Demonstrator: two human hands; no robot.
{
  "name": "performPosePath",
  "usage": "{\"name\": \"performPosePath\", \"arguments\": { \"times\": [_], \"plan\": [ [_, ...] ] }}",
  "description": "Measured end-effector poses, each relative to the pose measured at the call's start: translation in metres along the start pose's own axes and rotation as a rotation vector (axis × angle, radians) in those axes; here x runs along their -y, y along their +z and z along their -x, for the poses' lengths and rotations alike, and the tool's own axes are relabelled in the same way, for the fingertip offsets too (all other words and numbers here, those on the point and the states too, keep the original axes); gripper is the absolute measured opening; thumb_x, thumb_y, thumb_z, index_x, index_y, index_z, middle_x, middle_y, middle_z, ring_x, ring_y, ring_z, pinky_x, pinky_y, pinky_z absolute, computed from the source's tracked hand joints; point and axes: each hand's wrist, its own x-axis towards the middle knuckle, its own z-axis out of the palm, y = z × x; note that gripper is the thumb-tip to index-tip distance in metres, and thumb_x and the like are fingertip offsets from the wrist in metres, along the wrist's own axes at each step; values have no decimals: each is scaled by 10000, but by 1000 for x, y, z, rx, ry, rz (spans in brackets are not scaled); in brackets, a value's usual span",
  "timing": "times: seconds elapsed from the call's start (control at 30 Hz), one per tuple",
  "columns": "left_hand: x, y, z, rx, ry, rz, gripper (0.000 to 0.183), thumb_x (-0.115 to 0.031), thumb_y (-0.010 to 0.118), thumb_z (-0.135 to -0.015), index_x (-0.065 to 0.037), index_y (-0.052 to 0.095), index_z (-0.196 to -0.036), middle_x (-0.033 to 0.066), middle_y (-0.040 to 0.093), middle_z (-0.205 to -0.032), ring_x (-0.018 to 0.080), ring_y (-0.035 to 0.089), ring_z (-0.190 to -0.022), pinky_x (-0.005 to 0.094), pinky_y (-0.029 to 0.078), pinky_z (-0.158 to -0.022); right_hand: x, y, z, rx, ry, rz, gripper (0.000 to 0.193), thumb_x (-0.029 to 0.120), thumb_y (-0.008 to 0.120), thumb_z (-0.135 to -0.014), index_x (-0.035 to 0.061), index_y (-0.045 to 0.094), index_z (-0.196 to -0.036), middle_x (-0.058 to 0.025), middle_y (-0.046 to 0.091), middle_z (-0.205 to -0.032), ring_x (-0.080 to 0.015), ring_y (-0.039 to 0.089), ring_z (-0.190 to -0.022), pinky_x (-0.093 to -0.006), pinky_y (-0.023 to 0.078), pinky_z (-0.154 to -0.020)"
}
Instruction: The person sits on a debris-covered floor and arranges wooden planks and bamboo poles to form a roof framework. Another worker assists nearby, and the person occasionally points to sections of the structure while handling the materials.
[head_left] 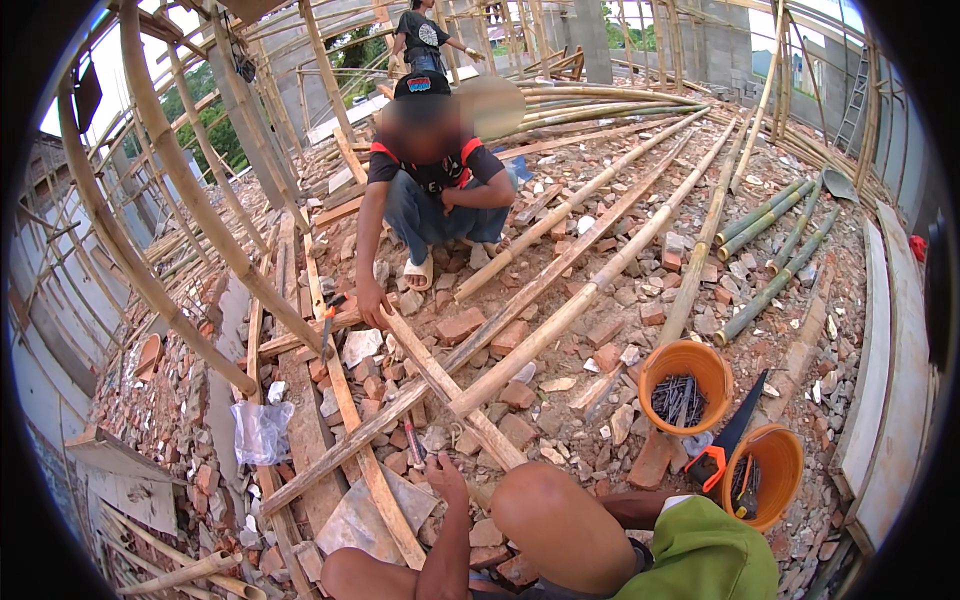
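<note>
My left hand (447, 478) is in front of me between my knees, its fingers closed; what they hold is too small to make out. Just beyond the fingertips is a slim tool with a reddish handle (411, 438); I cannot tell whether I touch it. My right forearm (638, 508) passes behind my raised knee, which hides the hand. Near my left hand, a wooden batten (445, 385) crosses a longer timber strip (400, 403). A co-worker squats opposite, one hand (374, 303) on the batten's far end.
To my right stand two orange buckets (688, 352) (780, 470), the farther one full of nails, with a handsaw (738, 430) between them. An orange-handled tool (328, 325) lies by the co-worker. Bamboo poles (600, 285) and broken bricks (462, 325) cover the ground. Another person stands behind.
</note>
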Motion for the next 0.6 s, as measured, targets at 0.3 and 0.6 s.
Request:
{"name": "performPosePath", "arguments": {
  "times": [0.3, 0.6],
  "plan": [
    [-91, 25, -31, -46, 152, 253, 270, -183, 505, -947, 7, 550, -761, 57, 599, -669, 124, 586, -573, 271, 487, -563, 6, 6, -3, 20, -1, -24, 414, 207, 634, -827, -28, 523, -1150, -116, 588, -983, -248, 574, -943, -360, 461, -819],
    [-190, 37, -92, 190, 445, 74, 274, -194, 520, -958, 14, 555, -782, 65, 610, -714, 108, 580, -632, 287, 476, -594, 11, 6, -4, 28, -13, -47, 415, 212, 636, -830, -27, 523, -1151, -109, 589, -978, -237, 575, -938, -352, 462, -816]
  ]
}}
